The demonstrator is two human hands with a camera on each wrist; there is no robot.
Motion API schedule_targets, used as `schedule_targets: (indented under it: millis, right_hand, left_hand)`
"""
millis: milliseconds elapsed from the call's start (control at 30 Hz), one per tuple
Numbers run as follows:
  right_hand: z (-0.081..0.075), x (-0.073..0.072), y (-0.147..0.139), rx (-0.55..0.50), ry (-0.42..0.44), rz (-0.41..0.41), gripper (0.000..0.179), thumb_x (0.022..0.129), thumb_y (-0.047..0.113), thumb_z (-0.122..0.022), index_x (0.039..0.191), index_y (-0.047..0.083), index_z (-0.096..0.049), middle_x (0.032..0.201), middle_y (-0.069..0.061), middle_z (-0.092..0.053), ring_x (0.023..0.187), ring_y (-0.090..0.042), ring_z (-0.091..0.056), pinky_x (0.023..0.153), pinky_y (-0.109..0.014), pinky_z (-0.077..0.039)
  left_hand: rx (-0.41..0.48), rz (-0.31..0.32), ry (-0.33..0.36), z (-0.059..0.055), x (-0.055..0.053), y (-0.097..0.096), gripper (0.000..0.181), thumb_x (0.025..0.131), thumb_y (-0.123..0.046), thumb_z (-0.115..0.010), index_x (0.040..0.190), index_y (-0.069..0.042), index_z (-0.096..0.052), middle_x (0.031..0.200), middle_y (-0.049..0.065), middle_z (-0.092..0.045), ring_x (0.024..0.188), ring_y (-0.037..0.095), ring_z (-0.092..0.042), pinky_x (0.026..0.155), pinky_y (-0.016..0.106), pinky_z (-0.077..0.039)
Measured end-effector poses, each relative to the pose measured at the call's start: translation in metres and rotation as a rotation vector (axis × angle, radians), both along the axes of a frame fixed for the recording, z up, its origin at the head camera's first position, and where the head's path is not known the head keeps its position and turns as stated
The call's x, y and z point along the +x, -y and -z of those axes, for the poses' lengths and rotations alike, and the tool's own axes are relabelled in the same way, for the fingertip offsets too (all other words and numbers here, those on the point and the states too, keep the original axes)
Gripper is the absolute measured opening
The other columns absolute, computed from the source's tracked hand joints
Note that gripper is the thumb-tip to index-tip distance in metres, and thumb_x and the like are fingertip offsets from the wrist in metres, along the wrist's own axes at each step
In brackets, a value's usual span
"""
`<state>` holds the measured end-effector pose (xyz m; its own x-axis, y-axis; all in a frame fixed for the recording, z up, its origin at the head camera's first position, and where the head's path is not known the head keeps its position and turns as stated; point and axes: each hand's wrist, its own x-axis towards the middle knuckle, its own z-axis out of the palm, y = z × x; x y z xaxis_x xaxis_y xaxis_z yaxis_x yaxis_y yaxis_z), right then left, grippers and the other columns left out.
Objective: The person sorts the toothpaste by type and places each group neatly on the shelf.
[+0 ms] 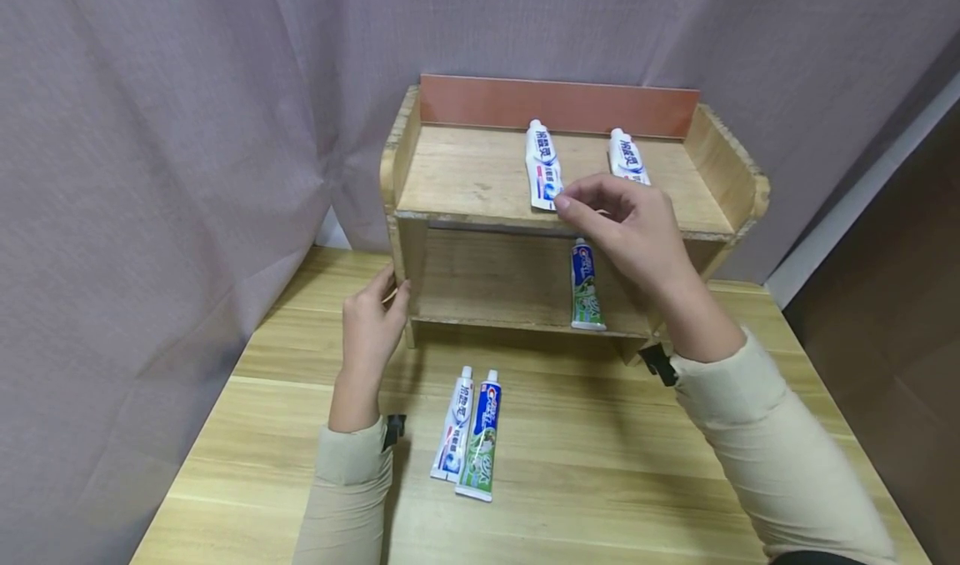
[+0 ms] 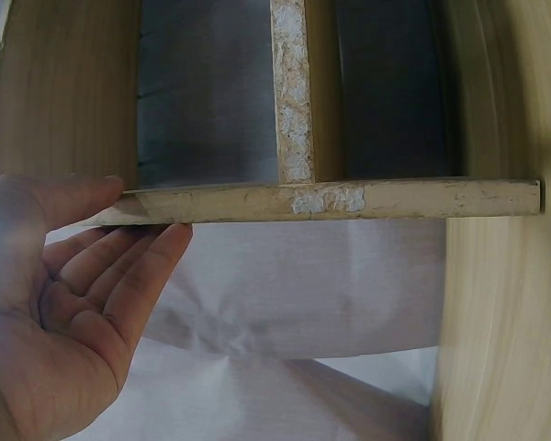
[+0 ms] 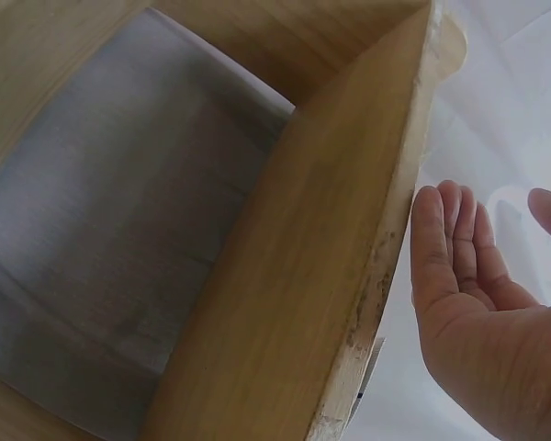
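My left hand (image 1: pixel 372 315) grips the left side panel of a small wooden shelf (image 1: pixel 480 215); in the left wrist view its thumb and fingers (image 2: pixel 147 276) lie on opposite faces of the panel. Over the front edge of the upper board is my right hand (image 1: pixel 637 223), its fingertips by the lower corner of a white toothpaste tube (image 1: pixel 542 165). Thumb and fingers (image 3: pixel 432 239) stand apart in the right wrist view, nothing visible between them. Another white toothpaste tube (image 1: pixel 627 157) lies to the right, partly hidden by that hand. A blue-green toothpaste tube (image 1: pixel 585 286) lies on the lower board.
On the wooden table (image 1: pixel 600 482) before the shelf lie a white toothpaste tube (image 1: pixel 453 432) and a blue-green toothpaste tube (image 1: pixel 482 440), side by side. A reddish-brown strip (image 1: pixel 555 105) backs the upper board. Grey cloth (image 1: pixel 187 132) hangs behind.
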<state>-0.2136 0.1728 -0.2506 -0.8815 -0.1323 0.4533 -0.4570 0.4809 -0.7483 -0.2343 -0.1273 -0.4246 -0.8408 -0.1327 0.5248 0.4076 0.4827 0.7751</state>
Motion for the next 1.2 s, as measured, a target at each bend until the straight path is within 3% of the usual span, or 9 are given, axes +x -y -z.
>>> schedule_targets:
  millis: [233, 633, 867, 1033, 1200]
  right_hand:
    - [0.01, 0.007, -0.001, -0.029, 0.014, 0.012, 0.029, 0.092, 0.036, -0.074, 0.103, 0.009, -0.075, 0.095, -0.002, -0.073, 0.085, -0.018, -0.065, 0.072, -0.022, -0.055]
    - [0.042, 0.021, -0.003, -0.128, -0.015, -0.078, 0.018, 0.095, 0.019, -0.072, 0.099, 0.002, -0.073, 0.09, -0.018, -0.071, 0.08, -0.019, -0.067, 0.072, -0.022, -0.06]
    - [0.056, 0.026, -0.002, -0.129, -0.019, -0.091, 0.015, 0.095, 0.017, -0.072, 0.099, 0.003, -0.073, 0.091, -0.012, -0.073, 0.078, -0.02, -0.067, 0.067, -0.022, -0.059]
    - [0.066, 0.028, -0.004, -0.12, 0.018, -0.065, 0.017, 0.096, 0.022, -0.072, 0.1, 0.005, -0.073, 0.093, -0.015, -0.072, 0.082, -0.019, -0.067, 0.07, -0.022, -0.058]
    - [0.075, 0.031, -0.006, -0.139, 0.058, -0.063, 0.018, 0.096, 0.023, -0.072, 0.102, 0.006, -0.073, 0.093, -0.009, -0.073, 0.085, -0.02, -0.068, 0.073, -0.023, -0.059]
  left_hand:
    - [-0.002, -0.003, -0.016, 0.002, -0.001, 0.0, 0.033, 0.096, -0.007, -0.066, 0.127, 0.003, -0.066, 0.119, 0.022, -0.069, 0.108, 0.034, -0.069, 0.085, 0.027, -0.062]
    - [-0.013, -0.005, -0.013, 0.001, -0.001, 0.0, 0.032, 0.097, -0.008, -0.066, 0.128, 0.002, -0.066, 0.119, 0.022, -0.069, 0.108, 0.033, -0.069, 0.085, 0.025, -0.061]
    - [-0.012, -0.003, -0.025, 0.001, -0.001, 0.001, 0.032, 0.097, -0.007, -0.066, 0.127, 0.002, -0.066, 0.119, 0.022, -0.069, 0.109, 0.033, -0.069, 0.085, 0.026, -0.061]
    - [-0.016, -0.005, -0.017, 0.001, -0.001, 0.001, 0.032, 0.097, -0.007, -0.066, 0.127, 0.002, -0.066, 0.119, 0.022, -0.069, 0.109, 0.033, -0.069, 0.085, 0.026, -0.062]
    - [-0.022, -0.008, -0.02, 0.001, 0.0, 0.0, 0.032, 0.097, -0.008, -0.066, 0.127, 0.002, -0.066, 0.119, 0.022, -0.069, 0.108, 0.033, -0.069, 0.084, 0.025, -0.061]
